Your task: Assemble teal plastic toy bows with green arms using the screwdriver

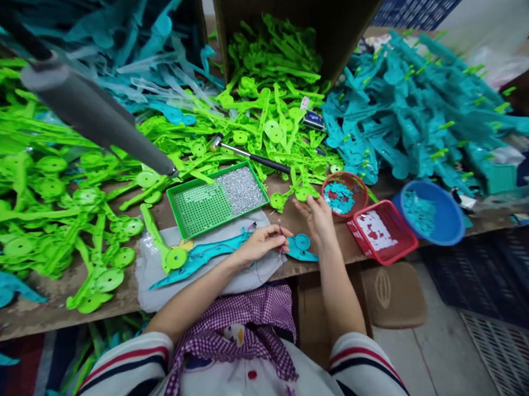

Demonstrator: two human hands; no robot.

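Centrally: purple cord [283, 253], pinched by left hand [264, 244] over blue part [221, 249]; green part [304, 193], overlapped by right hand [317, 219], whose grip cannot be told.

Smooth, lightly glossy plastic forms the lime-green parts [18, 247] and the turquoise piece [217, 251] on a scuffed, matt desk [121, 297] that looks like wood. A perforated plastic tray [197, 209] carries small, silvery pieces [245, 188] with a metallic glint, while a hammer [262, 160] pairs a shiny metal shaft [234, 149] with a dull black handle [273, 164]. The checked apron [254, 304] is soft-looking, matt cloth, and the blue bowl [453, 225] is smooth plastic with a sheen.
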